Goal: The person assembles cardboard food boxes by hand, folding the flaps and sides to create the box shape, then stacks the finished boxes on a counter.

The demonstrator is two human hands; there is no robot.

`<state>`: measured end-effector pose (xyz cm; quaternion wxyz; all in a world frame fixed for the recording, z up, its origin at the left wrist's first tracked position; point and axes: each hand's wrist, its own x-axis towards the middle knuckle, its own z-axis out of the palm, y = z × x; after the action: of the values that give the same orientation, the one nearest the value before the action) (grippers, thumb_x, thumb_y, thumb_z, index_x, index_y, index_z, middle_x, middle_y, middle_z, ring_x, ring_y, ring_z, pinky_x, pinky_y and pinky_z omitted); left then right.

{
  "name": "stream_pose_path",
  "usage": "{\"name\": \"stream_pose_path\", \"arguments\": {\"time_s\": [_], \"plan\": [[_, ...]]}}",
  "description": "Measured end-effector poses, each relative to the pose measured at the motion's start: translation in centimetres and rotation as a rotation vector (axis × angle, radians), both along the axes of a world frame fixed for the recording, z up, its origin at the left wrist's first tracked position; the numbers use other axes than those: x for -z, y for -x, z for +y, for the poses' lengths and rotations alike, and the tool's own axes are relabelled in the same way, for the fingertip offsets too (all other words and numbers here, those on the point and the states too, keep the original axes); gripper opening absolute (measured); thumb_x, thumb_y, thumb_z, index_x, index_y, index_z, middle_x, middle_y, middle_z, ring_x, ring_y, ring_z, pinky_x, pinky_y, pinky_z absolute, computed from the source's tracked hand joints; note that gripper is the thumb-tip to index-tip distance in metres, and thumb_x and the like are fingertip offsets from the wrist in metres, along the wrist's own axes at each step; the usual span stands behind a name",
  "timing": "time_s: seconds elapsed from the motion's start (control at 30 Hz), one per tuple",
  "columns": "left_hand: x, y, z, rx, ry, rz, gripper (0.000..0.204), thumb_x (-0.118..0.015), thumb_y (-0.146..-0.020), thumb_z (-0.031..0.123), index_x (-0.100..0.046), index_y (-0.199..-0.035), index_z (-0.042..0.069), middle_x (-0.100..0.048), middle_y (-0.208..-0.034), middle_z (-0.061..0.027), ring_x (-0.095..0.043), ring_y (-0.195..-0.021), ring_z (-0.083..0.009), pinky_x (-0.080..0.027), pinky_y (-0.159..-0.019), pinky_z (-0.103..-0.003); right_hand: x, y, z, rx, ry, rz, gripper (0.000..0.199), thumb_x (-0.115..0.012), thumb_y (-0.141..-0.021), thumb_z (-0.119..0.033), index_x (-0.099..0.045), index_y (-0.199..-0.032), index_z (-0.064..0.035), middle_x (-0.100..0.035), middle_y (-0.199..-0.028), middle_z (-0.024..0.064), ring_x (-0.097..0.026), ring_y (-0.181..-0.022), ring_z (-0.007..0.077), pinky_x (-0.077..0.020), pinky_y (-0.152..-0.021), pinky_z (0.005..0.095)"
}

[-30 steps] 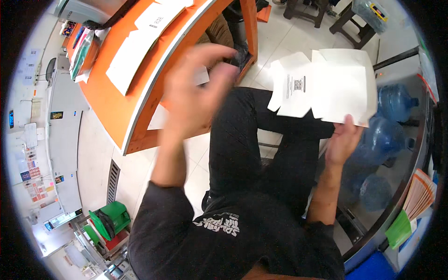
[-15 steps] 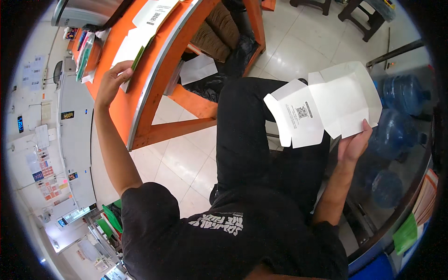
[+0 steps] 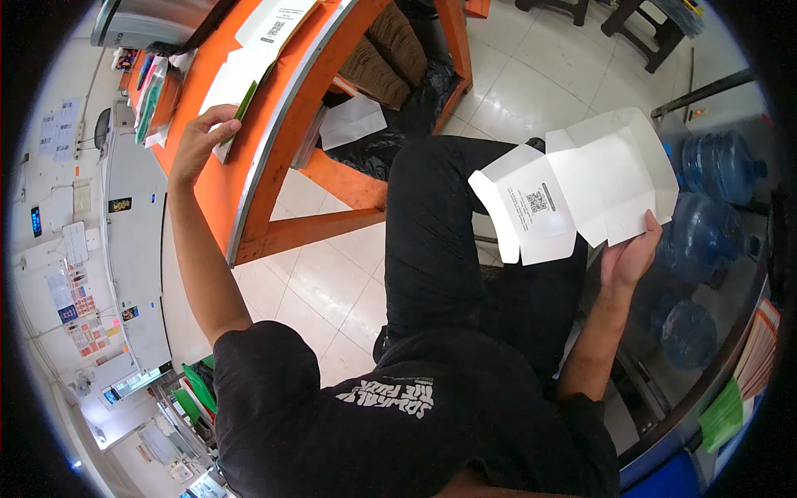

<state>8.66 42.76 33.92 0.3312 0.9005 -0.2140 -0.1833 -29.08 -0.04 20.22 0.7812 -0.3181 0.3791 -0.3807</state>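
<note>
Holding 1 opened-out white box (image 3: 613,178) over the right leg (image 3: 531,303): right hand (image 3: 633,256), pinching its edge. Left hand (image 3: 199,148), pinching the green-edged end of white cardboard (image 3: 241,73) lying on the orange bench (image 3: 186,98).

An orange table (image 3: 267,116) is carrying a stack of flat white cartons (image 3: 232,75), its near end meeting the grip of the left hand (image 3: 196,145). Left beyond that grip, a clear pouch (image 3: 156,104) is resting; farther beyond, a silver appliance (image 3: 141,23) is sitting. Right of the grip, an orange lower shelf (image 3: 340,178) is bearing black plastic (image 3: 365,159); well rightward, the tiled floor (image 3: 519,62) is bearing dark stools (image 3: 650,40).
</note>
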Motion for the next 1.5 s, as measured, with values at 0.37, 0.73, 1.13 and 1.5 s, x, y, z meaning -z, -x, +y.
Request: {"name": "stream_pose_path", "arguments": {"time_s": [0.37, 0.73, 1.13, 1.5], "plan": [[0.1, -0.3, 0.2, -0.024, 0.047, 0.025, 0.033, -0.069, -0.081, 0.023, -0.066, -0.104, 0.0, -0.062, -0.11, -0.0053, -0.054, -0.104, -0.0149, -0.037, -0.096, -0.03, 0.1, 0.1, 0.1, 0.011, -0.01, 0.03, 0.049, -0.037, -0.095, -0.027, -0.036, -0.133, 0.0037, -0.045, -0.134, 0.0136, -0.043, -0.125, 0.0251, -0.0327, -0.106, 0.0372], [0.3, -0.3, 0.0, -0.025, 0.053, 0.014, 0.03, -0.07, -0.081, 0.022, -0.067, -0.102, 0.001, -0.062, -0.11, -0.0049, -0.054, -0.107, -0.0155, -0.036, -0.098, -0.03, 0.4, 0.2, -0.3, 0.001, 0.0, 0.032, 0.048, -0.037, -0.096, -0.028, -0.038, -0.132, 0.0034, -0.047, -0.133, 0.0131, -0.044, -0.124, 0.0246, -0.0329, -0.105, 0.0367], [1.1, -0.8, 0.5, -0.037, 0.08, -0.02, 0.028, -0.068, -0.082, 0.019, -0.066, -0.102, -0.001, -0.062, -0.105, -0.003, -0.055, -0.1, -0.0131, -0.04, -0.092, -0.027, 0.1, 0.1, -0.2, -0.015, 0.006, 0.011, 0.048, -0.036, -0.095, -0.027, -0.038, -0.131, 0.0044, -0.047, -0.132, 0.0142, -0.045, -0.123, 0.025, -0.0333, -0.105, 0.0366], [1.5, -0.3, 0.2, -0.093, 0.064, -0.06, 0.038, -0.056, -0.088, 0.029, -0.064, -0.11, -0.002, -0.063, -0.103, -0.005, -0.055, -0.101, -0.0144, -0.037, -0.094, -0.028, 1.2, 0.1, -0.5, -0.025, -0.072, -0.01, 0.048, -0.038, -0.095, -0.027, -0.039, -0.131, 0.0044, -0.048, -0.132, 0.0145, -0.046, -0.123, 0.0263, -0.0344, -0.104, 0.0381]]}}
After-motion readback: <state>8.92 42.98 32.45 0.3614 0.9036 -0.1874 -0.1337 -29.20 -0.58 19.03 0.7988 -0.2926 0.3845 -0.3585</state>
